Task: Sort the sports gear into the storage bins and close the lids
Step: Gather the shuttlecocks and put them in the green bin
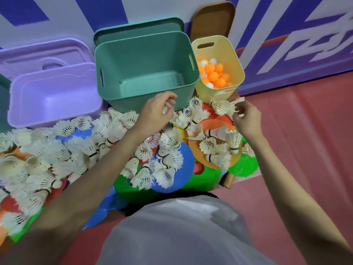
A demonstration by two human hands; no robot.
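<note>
Head view: right hand [246,119] pinches a shuttlecock [222,107]; left hand's [154,113] grip unclear.

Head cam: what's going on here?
A person is sorting a pile of shuttlecocks lying over coloured discs on the floor. The right hand pinches the feathers of one shuttlecock near the yellow bin, which already holds ping-pong balls. The left hand picks at shuttlecocks by the green bin; what it holds is unclear. The green and purple bins look empty, lids off behind them.
</note>
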